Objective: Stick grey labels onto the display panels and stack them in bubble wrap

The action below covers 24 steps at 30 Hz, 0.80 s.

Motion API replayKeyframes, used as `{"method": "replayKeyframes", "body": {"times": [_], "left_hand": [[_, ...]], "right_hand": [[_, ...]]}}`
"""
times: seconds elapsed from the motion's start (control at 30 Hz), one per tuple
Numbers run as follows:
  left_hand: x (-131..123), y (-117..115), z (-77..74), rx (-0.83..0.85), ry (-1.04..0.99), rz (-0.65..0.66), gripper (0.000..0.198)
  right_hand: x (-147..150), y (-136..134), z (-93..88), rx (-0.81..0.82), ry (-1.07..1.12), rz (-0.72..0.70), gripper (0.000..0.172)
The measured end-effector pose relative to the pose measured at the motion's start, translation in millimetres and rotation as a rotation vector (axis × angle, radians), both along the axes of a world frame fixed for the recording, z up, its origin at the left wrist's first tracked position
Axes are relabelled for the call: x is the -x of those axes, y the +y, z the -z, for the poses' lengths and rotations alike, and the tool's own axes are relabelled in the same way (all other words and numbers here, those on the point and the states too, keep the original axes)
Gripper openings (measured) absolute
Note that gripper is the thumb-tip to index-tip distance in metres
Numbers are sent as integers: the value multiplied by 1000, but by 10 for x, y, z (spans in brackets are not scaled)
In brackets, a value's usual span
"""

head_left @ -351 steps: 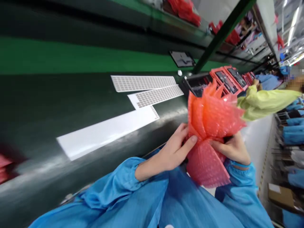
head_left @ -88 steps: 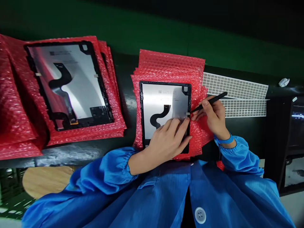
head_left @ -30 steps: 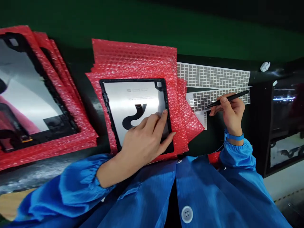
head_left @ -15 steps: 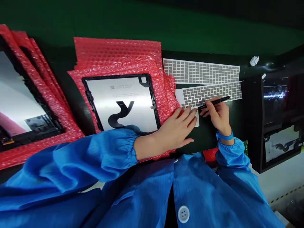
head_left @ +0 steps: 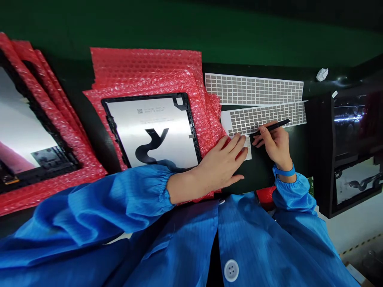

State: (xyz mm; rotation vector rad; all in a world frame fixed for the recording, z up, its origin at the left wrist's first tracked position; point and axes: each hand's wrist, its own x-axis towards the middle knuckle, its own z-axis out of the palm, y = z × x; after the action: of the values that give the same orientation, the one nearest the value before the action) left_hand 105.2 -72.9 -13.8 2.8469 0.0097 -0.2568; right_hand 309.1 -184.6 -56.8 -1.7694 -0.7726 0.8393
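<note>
My right hand [head_left: 273, 143] is closed round a black pen [head_left: 277, 125], its tip pointing left at the edge of a small label piece [head_left: 249, 149]. My left hand [head_left: 223, 161] lies flat with fingers stretched over that piece and partly covers it. Just above both hands is a sheet of small grey labels [head_left: 260, 117] on white backing, and a second label sheet [head_left: 254, 89] lies behind it. Left of my left hand, a display panel [head_left: 155, 119] with a black frame and a curved black ribbon cable rests on red bubble wrap [head_left: 146, 59]. My left sleeve hides its lower edge.
More red bubble wrap [head_left: 89, 159] holds another panel [head_left: 24, 127] at the far left. A black case [head_left: 321, 155] stands at the right, with a smaller panel [head_left: 356, 183] in it. Crumpled white paper [head_left: 322, 74] lies at the back right of the dark green bench.
Both hands keep almost the same pose, and the pen stays at the small label piece. The view has shifted very slightly.
</note>
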Motion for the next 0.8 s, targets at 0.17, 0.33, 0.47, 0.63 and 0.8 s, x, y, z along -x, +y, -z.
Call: {"method": "replayKeyframes", "body": {"times": [0.17, 0.33, 0.47, 0.63, 0.8], "left_hand": [[-4, -7, 10, -1, 5, -7, 81], [-8, -11, 29, 2, -18, -11, 81], [-16, -8, 47, 2, -14, -12, 82], [-13, -13, 62, -3, -18, -14, 82], [-11, -5, 34, 23, -18, -27, 79]], "right_hand": [[-18, 17, -3, 11, 18, 14, 43], [-35, 49, -20, 36, 35, 25, 48], [-56, 64, -31, 32, 67, 30, 50], [-58, 67, -50, 34, 67, 32, 52], [-43, 58, -51, 28, 38, 17, 49]]}}
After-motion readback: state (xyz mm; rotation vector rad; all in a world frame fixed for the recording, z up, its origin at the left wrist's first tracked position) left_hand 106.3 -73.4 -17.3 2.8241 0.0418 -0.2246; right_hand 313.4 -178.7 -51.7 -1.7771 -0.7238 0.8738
